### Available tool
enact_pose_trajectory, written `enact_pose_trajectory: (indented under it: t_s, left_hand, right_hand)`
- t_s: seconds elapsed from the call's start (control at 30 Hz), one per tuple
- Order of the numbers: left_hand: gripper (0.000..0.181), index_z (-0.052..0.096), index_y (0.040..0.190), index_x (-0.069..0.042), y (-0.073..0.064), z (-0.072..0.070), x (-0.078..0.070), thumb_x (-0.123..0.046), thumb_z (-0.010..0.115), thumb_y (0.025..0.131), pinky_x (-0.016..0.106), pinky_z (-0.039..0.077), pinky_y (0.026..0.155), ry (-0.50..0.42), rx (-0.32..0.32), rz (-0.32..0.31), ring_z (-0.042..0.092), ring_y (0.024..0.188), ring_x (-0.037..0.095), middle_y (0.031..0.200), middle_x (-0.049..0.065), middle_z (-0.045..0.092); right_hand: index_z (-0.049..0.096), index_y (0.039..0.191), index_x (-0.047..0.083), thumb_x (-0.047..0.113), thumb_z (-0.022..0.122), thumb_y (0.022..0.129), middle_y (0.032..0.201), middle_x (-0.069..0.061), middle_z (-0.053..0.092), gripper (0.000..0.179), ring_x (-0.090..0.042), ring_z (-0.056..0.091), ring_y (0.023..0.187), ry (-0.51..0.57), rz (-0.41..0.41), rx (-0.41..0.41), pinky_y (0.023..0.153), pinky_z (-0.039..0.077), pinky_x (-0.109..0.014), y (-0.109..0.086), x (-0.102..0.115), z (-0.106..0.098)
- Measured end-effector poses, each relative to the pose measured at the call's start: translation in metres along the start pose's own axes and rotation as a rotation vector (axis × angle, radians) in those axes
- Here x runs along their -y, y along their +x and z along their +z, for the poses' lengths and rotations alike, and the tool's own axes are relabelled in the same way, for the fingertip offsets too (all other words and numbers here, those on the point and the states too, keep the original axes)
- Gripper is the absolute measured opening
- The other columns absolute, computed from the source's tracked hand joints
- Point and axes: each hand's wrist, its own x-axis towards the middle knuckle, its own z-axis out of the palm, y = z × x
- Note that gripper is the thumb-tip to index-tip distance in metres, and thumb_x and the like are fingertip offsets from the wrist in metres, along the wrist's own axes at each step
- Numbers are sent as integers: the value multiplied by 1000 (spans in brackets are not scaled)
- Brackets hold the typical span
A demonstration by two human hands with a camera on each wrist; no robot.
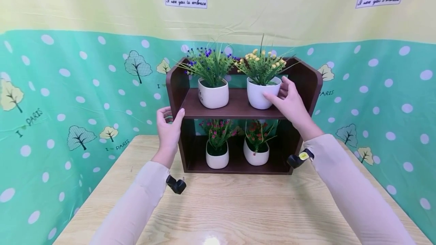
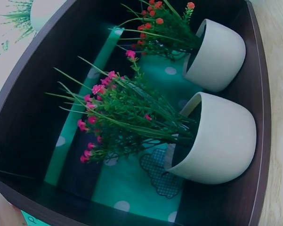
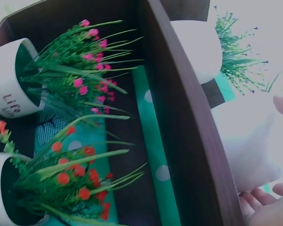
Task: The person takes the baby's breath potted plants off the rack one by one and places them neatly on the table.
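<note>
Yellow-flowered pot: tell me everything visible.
The yellow-flowered pot is white, smooth and rounded, perhaps ceramic or plastic. Small yellow blooms and thin green leaves rise from it. Upright, it appears to rest on the upper shelf, toward the right. The right grip holds it, thumb on its front, fingers at its right side.

Shelf unit point(image 1: 235, 113): dark brown
Pots point(image 1: 257, 99): white, two with dark lettering
Upper flowers point(image 1: 208, 53): violet-blue; yellow
Lower flowers point(image 2: 99, 89): pink; red-orange
Leaves point(image 2: 146, 128): green
Tabletop point(image 1: 235, 207): pale wood grain
Backdrop point(image 1: 85, 101): pale yellow over teal, pale-dotted, with checked and yellow trees
Sleeves point(image 1: 347, 188): pale pinkish-white
Wrist cameras point(image 1: 296, 160): black
</note>
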Motion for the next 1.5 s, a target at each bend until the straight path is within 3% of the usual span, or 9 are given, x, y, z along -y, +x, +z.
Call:
enact_pose_trajectory:
  t_s: [0.23,0.4,0.57,0.97,1.5]
  left_hand:
    - [49,48,126,-12,0,-1,0,-36,74,92,32,44,81,-7,5,4,45,105,23,117,4,51]
    - [49,49,126,-15,-1,-1,0,-39,73,92,32,45,82,1,6,-3,45,107,23,119,3,51]
    - [50,48,126,-16,-3,-1,-1,-40,74,91,33,46,83,6,8,-13,45,107,21,120,3,51]
    - [50,48,127,-17,-4,0,-2,-41,73,91,33,47,83,0,12,-16,45,107,20,121,3,51]
    - [49,48,127,-15,-3,0,-2,-38,73,92,32,46,83,-10,7,-11,45,110,25,121,4,50]
  right_hand:
    - [0,161,13,62,72,83,165,-16,11,117,-31,19,149,-25,109,52,117,24,-50,15,9,2]
    - [-3,161,13,60,73,83,166,-15,6,118,-29,17,149,3,141,91,118,22,-49,20,11,2]
    - [-5,161,14,56,74,85,165,-14,11,117,-28,24,147,32,142,119,117,23,-48,20,10,3]
    - [2,161,11,63,74,80,162,-16,21,121,-29,30,144,-23,125,53,115,26,-48,17,11,4]
    - [3,161,11,60,72,84,160,-16,23,114,-30,32,141,-31,85,53,113,29,-51,-6,18,-9]
